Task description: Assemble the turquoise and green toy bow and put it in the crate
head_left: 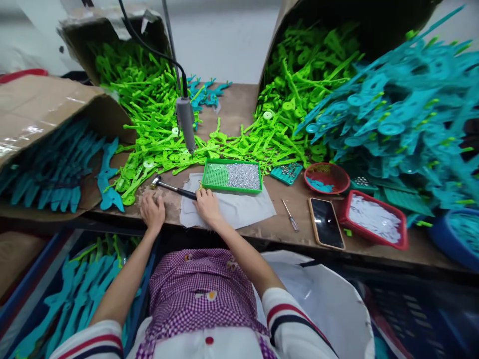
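My left hand (152, 212) lies on the brown tabletop near its front edge, fingers apart, with nothing visible in it. Just beyond its fingertips is the metal head of a hammer (170, 187), whose black handle points right. My right hand (208, 205) rests on a pale cloth (243, 207), fingers stretched forward beside the handle's end; whether they touch the handle I cannot tell. Past these fingers, a green tray (232, 189) sits on the cloth, with many small silvery pieces spread over its perforated bottom. A grey electric screwdriver (184, 122) hangs above, tip down.
Bright green plastic parts (149, 119) heap across the back, spilling from cardboard boxes. Teal parts (404, 109) pile high on the right. Along the right front lie a small screwdriver (290, 216), a phone (326, 223), a red bowl (339, 174) and a red tub (402, 234) of white pieces.
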Tool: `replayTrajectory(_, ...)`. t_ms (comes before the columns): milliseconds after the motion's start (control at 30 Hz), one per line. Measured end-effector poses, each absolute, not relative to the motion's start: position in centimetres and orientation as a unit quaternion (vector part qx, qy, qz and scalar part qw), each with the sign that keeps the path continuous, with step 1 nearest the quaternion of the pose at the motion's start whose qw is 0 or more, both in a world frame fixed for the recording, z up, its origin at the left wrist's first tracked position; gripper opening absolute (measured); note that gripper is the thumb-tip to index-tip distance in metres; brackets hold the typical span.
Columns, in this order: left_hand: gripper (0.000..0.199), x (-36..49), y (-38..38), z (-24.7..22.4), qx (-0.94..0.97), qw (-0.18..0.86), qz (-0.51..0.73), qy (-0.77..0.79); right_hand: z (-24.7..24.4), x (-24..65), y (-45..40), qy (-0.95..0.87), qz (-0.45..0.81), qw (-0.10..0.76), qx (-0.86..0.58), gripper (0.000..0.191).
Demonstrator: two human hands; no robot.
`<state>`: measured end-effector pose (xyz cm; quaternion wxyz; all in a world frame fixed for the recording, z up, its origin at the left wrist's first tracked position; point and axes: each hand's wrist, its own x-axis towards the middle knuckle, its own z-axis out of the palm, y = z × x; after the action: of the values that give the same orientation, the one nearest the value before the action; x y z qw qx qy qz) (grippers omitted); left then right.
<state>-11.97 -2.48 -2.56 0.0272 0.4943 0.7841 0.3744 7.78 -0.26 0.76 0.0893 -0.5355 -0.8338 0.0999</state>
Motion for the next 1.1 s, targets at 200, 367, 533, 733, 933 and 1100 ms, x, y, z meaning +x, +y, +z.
replayTrajectory(200,0.042,-11.8,-2.5,-2.1,0.5,0.023,0.357,0.789,0.1,7.3,1.6,-0.858,0.102,0.104,-0.493,0.031)
replayTrajectory(367,0.041,-11.7,-2.5,-2.1,0.498,0.009,0.321,0.805,-0.4,7.6,2.2,-0.857,0.112,0.119,-0.488,0.032)
replayTrajectory(533,0.04,-11.4,-2.3,-2.0,0.507,-0.004,0.258,0.822,-0.6,7.7,2.8,-0.858,0.117,0.129,-0.483,0.034)
replayTrajectory(733,0.041,-11.4,-2.3,-1.9,0.528,-0.003,0.242,0.814,-0.7,7.7,2.8,-0.864,0.131,0.121,-0.47,0.038)
replayTrajectory(933,0.039,-11.7,-2.2,-2.2,0.521,-0.002,0.246,0.817,1.3,7.9,1.9,-0.867,0.176,0.107,-0.454,0.035)
replayTrajectory(1100,0.041,-11.6,-2.3,-1.9,0.503,0.011,0.251,0.827,2.7,12.5,-2.9,-0.866,0.189,0.135,-0.443,0.038)
